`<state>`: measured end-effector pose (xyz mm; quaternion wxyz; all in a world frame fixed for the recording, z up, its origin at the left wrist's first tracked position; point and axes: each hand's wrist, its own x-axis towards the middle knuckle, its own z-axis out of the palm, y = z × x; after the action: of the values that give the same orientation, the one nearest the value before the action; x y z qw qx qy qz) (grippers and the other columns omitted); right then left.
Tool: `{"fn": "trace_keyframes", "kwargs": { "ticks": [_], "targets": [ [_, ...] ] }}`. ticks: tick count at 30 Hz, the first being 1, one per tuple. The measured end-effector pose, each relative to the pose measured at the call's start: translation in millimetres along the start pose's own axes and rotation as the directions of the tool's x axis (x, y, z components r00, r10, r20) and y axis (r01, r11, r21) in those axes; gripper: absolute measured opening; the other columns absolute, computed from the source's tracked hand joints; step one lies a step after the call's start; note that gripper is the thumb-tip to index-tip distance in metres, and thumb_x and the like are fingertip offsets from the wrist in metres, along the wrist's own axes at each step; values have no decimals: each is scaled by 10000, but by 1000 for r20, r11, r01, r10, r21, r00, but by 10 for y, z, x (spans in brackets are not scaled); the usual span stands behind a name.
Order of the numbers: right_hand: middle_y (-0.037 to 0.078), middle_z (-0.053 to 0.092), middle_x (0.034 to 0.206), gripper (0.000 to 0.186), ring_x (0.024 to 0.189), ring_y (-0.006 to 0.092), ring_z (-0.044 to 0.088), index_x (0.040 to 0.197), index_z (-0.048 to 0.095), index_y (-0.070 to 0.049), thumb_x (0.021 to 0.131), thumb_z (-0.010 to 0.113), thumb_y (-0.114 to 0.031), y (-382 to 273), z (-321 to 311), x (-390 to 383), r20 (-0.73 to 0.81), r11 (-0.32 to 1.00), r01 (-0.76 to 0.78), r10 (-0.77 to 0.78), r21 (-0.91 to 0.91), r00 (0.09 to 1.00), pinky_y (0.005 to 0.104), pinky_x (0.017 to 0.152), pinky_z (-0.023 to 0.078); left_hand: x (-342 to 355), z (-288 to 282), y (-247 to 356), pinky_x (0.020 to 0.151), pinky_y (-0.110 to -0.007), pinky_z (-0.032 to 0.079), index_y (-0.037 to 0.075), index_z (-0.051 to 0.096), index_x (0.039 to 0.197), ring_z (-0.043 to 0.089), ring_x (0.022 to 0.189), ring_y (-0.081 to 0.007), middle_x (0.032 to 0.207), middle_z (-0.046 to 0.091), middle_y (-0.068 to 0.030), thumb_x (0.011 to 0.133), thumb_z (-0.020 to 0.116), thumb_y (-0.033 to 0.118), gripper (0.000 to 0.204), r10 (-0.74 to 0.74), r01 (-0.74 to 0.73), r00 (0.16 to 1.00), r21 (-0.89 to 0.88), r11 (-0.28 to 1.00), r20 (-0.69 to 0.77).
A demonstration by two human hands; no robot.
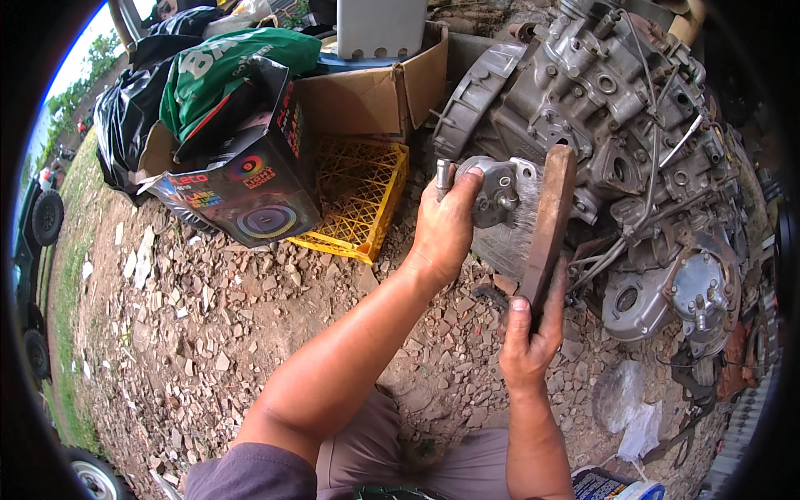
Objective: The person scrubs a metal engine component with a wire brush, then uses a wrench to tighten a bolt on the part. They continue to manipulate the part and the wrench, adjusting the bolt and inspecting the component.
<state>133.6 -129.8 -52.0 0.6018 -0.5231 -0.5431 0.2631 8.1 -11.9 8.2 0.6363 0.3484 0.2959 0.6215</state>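
**Metal part braced in one hand, brush set to its edge by the other**

The metal part (498, 190) is held in the air, above the stony ground (208, 333), and is taken here as the centre of the clock. At eight o'clock it is gripped by the left hand (443, 229), which is closed on its edge; the thumb is laid along the top, probably so that the upper face is left bare and the part is kept from twisting. The fingers underneath are hidden. A short metal pipe (442, 177) is seen at nine o'clock, by that hand; whether it is joined to the part cannot be told.

At three o'clock stands the wooden-handled brush (555, 208), its bristles turned toward the part and brought over its right edge; firm contact cannot be made out. The lower end of its handle is clasped between the thumb and fingers of the right hand (533, 342), near half past five, seemingly so that the length of bristles is kept free.

Farther out, the large engine (600, 108) is rested at two o'clock, perhaps to be kept within reach. At nine o'clock a yellow crate (381, 221) is set down, with a black printed box (225, 196) beyond it. At ten, a cardboard box (358, 100) and a green bag (233, 75) are grouped, apparently out of the way.
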Motion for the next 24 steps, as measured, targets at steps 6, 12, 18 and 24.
{"fn": "trace_keyframes", "kwargs": {
  "ticks": [6,12,18,24],
  "targets": [
    [228,521,1383,699,1071,208,589,1532,248,102,1024,555,-264,-29,3,23,-11,994,87,-87,-63,996,335,947,477,16,1,-10,807,-322,569,-16,648,1137,670,878,-164,1008,691,-92,998,534,209,289,4,-5,1000,27,1000,23],
    [220,538,1356,687,1035,199,597,1534,247,100,1028,542,-259,-19,31,71,-43,974,181,-188,-135,981,331,920,489,7,5,-23,809,-317,556,-15,651,1128,663,877,-155,996,691,-81,991,543,198,276,-12,12,999,21,1000,33],
    [234,526,1381,682,1097,229,593,1528,252,108,1029,542,-255,-60,-14,27,21,994,-96,95,47,995,346,966,471,23,-9,-45,826,-305,539,-13,646,1131,652,890,-142,1004,690,-74,987,550,199,274,9,-11,999,36,999,53],
    [215,550,1339,683,1052,212,596,1524,255,113,1028,544,-256,-1,12,51,-30,998,56,-57,-28,998,340,933,484,40,-72,-113,883,-307,509,-21,585,1246,624,967,-140,1068,676,-83,960,622,214,371,188,-199,980,236,951,68]
  ]
}}
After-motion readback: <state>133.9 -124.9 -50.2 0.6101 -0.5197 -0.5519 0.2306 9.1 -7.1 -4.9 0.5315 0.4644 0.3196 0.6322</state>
